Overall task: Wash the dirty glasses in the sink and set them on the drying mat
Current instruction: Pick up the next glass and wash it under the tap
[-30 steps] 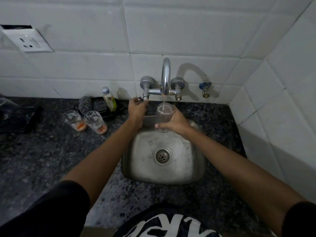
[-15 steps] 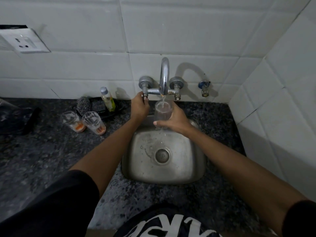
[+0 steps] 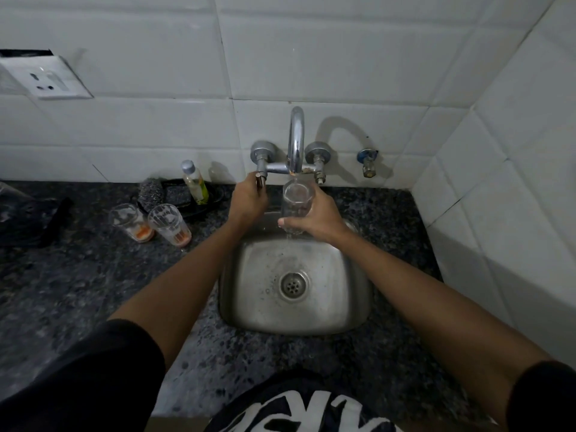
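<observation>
Nearest the camera lies the steel sink (image 3: pixel 358 307), its drain well below both hands. Above its back edge the right hand (image 3: pixel 314 218) holds the glass (image 3: pixel 296 204), fingers and thumb curled round the lower half of its wall, the thumb tip showing at the near left side. The glass stands close to upright — long axis roughly vertical, mouth up and tipped slightly back toward the spout (image 3: pixel 295 141), base toward the basin. Its mouth sits just under the spout's tip.

Just left of those fingers, the left hand (image 3: pixel 247 201) grips the left tap handle (image 3: pixel 259 179), fingers curled over it.

The step in hand looks like rinsing. To do it well, keep the rim centred under the spout, hold the grip low so the fingers stay out of the mouth, and turn the handle gently, since a hard flow would splash off the wall.

Further left, well apart from both hands, two dirty glasses (image 3: pixel 149 224) wait on the counter, beside a scrubber (image 3: pixel 150 191) and a small bottle (image 3: pixel 194 182).
</observation>
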